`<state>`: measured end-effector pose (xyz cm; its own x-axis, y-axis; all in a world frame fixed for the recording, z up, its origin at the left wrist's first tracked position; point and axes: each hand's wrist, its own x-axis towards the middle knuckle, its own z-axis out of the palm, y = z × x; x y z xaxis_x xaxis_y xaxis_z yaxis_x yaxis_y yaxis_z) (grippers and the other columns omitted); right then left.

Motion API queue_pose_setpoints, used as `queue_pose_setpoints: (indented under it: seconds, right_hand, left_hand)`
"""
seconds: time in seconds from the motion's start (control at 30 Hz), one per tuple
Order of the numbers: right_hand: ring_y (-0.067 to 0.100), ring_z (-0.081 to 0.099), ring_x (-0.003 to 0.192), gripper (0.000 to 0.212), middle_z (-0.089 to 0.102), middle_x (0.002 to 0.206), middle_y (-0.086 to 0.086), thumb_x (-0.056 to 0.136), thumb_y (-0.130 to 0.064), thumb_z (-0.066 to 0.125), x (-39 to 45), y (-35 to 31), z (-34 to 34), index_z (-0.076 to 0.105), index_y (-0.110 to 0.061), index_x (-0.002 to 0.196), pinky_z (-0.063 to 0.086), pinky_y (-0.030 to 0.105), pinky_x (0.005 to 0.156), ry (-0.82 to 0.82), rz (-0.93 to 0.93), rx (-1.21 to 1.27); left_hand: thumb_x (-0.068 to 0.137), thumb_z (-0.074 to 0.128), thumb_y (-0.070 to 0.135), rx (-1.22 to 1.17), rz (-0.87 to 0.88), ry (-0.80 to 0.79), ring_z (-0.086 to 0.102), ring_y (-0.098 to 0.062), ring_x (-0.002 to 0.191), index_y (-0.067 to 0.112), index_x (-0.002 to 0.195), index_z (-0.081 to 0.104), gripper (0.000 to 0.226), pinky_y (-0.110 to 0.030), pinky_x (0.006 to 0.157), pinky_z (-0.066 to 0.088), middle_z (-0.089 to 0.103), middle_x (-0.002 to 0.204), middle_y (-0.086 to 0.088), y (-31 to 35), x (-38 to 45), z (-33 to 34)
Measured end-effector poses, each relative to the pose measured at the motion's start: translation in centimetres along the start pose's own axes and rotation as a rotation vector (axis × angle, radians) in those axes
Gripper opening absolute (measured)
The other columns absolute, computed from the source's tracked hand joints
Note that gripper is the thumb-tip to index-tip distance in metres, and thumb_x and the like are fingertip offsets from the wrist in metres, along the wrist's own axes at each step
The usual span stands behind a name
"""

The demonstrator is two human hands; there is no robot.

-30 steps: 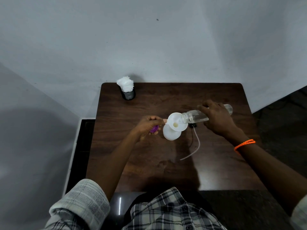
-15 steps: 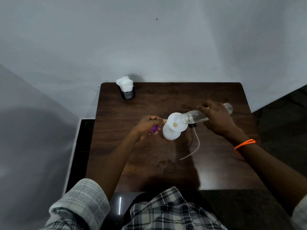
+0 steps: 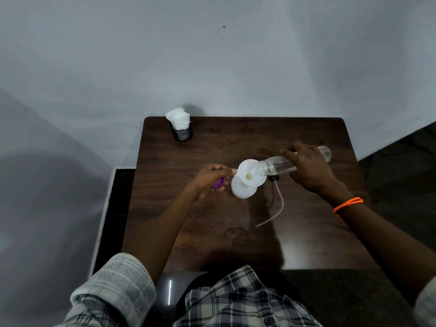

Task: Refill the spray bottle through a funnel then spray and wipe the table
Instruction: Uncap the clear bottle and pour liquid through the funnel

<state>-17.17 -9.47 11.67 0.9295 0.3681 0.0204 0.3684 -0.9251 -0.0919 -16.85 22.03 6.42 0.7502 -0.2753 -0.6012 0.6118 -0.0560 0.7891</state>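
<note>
Dark brown wooden table (image 3: pixel 212 232) fills mid-frame, grey wall behind. Right hand (image 3: pixel 309 168), right of centre, is closed around a clear plastic bottle (image 3: pixel 278 166) tipped near horizontal, mouth over the bowl of a white plastic funnel (image 3: pixel 251 172) at centre. Funnel sits in the white round spray bottle (image 3: pixel 243 191), which stands on the table just below it in frame. Left hand (image 3: pixel 210 180), left of centre, is curled, fingertips pinching the funnel's rim tab; a purple cap (image 3: pixel 219 182) is tucked under the palm, can't tell if gripped or just lying there. Black spray head with its clear dip tube (image 3: pixel 274 204) lies on the table just right of the bottle. Black mesh holder with white tissues (image 3: pixel 180 126) at upper left of the table. Judgement: refill step, mid-pour. Risks: tilting faster than the spout drains floods the funnel; pinch slipping tips the funnel; right forearm sweeping back could snag the dip tube.
</note>
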Motion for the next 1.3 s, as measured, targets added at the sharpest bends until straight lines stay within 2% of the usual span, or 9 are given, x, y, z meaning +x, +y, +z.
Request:
queue_pose_setpoints:
  seconds: [0.2, 0.33, 0.53, 0.73, 1.3]
  right_hand:
    - [0.036, 0.063, 0.099, 0.066, 0.06, 0.115, 0.012, 0.062, -0.001, 0.08, 0.11, 0.12, -0.09, 0.065, -0.016, 0.125, 0.049, 0.05, 0.089, -0.003, 0.009, -0.017]
    - [0.036, 0.063, 0.1, 0.067, 0.06, 0.115, 0.011, 0.062, 0.0, 0.079, 0.18, 0.18, -0.14, 0.065, -0.016, 0.125, 0.047, 0.05, 0.09, -0.002, 0.015, -0.016]
    - [0.036, 0.063, 0.1, 0.067, 0.06, 0.114, 0.011, 0.062, 0.0, 0.079, 0.03, 0.22, -0.17, 0.064, -0.016, 0.125, 0.048, 0.051, 0.09, -0.006, 0.014, -0.005]
    - [0.035, 0.062, 0.099, 0.067, 0.059, 0.114, 0.011, 0.062, 0.0, 0.079, 0.1, 0.32, -0.1, 0.064, -0.016, 0.125, 0.048, 0.05, 0.089, -0.006, 0.017, -0.011]
    - [0.036, 0.063, 0.101, 0.064, 0.06, 0.114, 0.011, 0.063, 0.001, 0.079, 0.32, -0.06, -0.3, 0.065, -0.016, 0.124, 0.046, 0.05, 0.092, -0.001, 0.013, -0.01]
  left_hand:
    - [0.089, 0.081, 0.022, -0.017, -0.003, -0.007, 0.062, -0.012, 0.064, 0.003, 0.104, 0.078, 0.025, -0.022, 0.049, 0.05, 0.07, 0.075, -0.005, -0.08, 0.19, -0.08]
    - [0.085, 0.084, 0.025, -0.009, -0.006, -0.001, 0.063, -0.012, 0.065, -0.005, 0.109, 0.073, 0.04, -0.024, 0.053, 0.05, 0.07, 0.076, -0.004, -0.05, 0.2, 0.1]
    - [0.083, 0.086, 0.03, -0.002, -0.017, -0.007, 0.061, -0.023, 0.078, 0.0, 0.103, 0.075, 0.037, -0.031, 0.061, 0.048, 0.07, 0.088, -0.01, -0.21, 0.51, 0.05]
    - [0.085, 0.085, 0.026, -0.012, -0.017, -0.019, 0.064, -0.012, 0.068, 0.003, 0.1, 0.076, 0.029, -0.025, 0.054, 0.051, 0.07, 0.078, -0.002, -0.05, 0.42, 0.09]
    - [0.084, 0.086, 0.031, 0.004, -0.032, -0.037, 0.064, -0.012, 0.065, 0.007, 0.099, 0.076, 0.03, -0.026, 0.054, 0.052, 0.071, 0.077, -0.003, -0.2, 0.45, -0.13]
